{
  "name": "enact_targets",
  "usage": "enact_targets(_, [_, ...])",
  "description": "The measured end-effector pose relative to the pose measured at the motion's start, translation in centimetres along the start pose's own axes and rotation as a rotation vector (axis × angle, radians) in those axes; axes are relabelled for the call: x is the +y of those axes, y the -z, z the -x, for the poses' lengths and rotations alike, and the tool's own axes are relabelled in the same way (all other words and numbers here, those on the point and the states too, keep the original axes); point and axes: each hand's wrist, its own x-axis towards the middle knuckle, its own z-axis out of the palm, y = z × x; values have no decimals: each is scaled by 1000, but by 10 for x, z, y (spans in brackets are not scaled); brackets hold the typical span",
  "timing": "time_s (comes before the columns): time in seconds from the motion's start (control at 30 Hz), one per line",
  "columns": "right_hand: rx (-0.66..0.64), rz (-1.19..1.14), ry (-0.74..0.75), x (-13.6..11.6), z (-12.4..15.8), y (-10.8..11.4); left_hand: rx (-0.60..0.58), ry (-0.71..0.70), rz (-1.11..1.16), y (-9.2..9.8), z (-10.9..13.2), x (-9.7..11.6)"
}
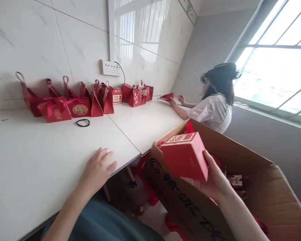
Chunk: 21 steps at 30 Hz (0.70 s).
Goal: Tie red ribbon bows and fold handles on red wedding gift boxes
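Observation:
A red gift box (185, 157) with a pale printed panel on top is in my right hand (213, 180), gripped from the right side and below. It is held over the near wall of a large cardboard carton (180, 197). My left hand (97, 167) lies flat near the front edge of the white table (40, 150), fingers stretched out and holding nothing. Farther back on the table lies a black hair tie (83, 123). Red gift boxes (80, 107), several with loop handles or ribbons, stand in a row along the tiled wall.
Inside the carton are more red boxes, partly hidden, and a pale printed piece (235, 180). At the table's far end a co-worker (213, 107) handles a red item (167, 96). A power socket strip (111, 68) is on the wall. Red stools (150, 190) stand below.

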Motion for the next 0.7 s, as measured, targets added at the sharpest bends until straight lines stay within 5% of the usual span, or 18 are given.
enact_targets(0.13, [-106,-142,-64,-3,9,8,-7,-6,-18,0,-1,-3])
enact_targets(0.3, [-129,-12,-19,-10,20,15,-62,43,-27,2,-4,0])
enact_targets(0.5, [260,81,149,-30,17,51,-85,47,-24,5,-4,2])
enact_targets(0.7, [513,341,353,-32,-28,94,-63,17,-39,2,-4,-1])
